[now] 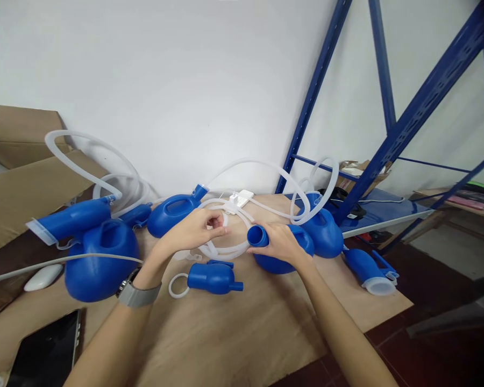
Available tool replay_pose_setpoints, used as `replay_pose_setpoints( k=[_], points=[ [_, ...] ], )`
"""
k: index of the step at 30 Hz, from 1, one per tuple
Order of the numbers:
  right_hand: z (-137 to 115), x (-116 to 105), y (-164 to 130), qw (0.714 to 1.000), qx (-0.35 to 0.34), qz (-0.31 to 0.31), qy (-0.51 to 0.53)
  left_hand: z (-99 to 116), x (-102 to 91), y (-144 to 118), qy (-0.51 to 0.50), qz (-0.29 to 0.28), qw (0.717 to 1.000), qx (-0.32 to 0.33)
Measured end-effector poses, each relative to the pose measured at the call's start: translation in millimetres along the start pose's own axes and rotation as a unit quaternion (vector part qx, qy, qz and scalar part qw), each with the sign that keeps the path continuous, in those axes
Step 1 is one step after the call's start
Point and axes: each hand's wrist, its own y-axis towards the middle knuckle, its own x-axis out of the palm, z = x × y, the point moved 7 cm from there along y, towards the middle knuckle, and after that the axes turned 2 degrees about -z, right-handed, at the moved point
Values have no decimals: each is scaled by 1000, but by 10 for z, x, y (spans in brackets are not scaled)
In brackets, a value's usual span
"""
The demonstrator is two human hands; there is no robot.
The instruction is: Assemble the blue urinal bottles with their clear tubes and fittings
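Observation:
My right hand point(280, 243) is wrapped round the neck of a blue plastic jug point(281, 264), whose round open mouth faces my left hand. The jug's body rests on the table, partly hidden by the hand. My left hand point(198, 228) hovers left of that mouth, fingers curled and thumb apart, with nothing clearly held. Coiled translucent tubing point(229, 250) lies just beyond and between the hands. Nearer to me lies a small blue bottle-shaped part point(212, 277) with a spout, and a white ring point(179, 285) sits at its left end.
Other blue jugs stand at left point(100, 269), behind my left hand point(173, 215) and at right point(325, 234). Another blue part point(369, 271) lies near the right edge. A phone point(46, 349), a white mouse point(43, 277), a power strip point(242, 200), cardboard point(36, 188) and blue shelving point(381, 145) surround them.

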Motion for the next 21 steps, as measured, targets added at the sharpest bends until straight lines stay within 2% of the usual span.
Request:
replay_pose_setpoints(
  k=[2,5,6,7,9,10,12,13,15,18,21],
  points=[
    [-96,-153,-70,989,-78,117,-39,20,-79,-39,-3,26,1000,-2],
    [-512,-321,-410,928,-167,321,-86,86,-180,-73,-2,77,997,6],
    [-666,-304,-513,921,-176,341,-62,98,-204,-78,-3,93,996,10],
    [-833,-224,-571,931,-194,309,-25,97,-218,-81,-7,106,994,12],
    [-1121,137,-570,975,-194,106,27,36,-198,-88,-21,110,994,4],
    [-1208,315,-576,982,-179,15,50,-23,-162,-98,-29,102,994,-7],
    [-1249,589,-572,979,-132,-122,99,-181,-57,-149,-42,86,995,-36],
    [-1207,674,-552,972,-98,-166,132,-269,-4,-195,-50,90,993,-52],
    [-1060,737,-489,952,-21,-206,224,-443,96,-321,-63,121,987,-81],
    [-826,664,-399,902,84,-180,384,-619,236,-533,-62,180,977,-95],
    [-733,574,-362,857,120,-154,477,-710,317,-698,-144,235,958,-80]
  ],
)
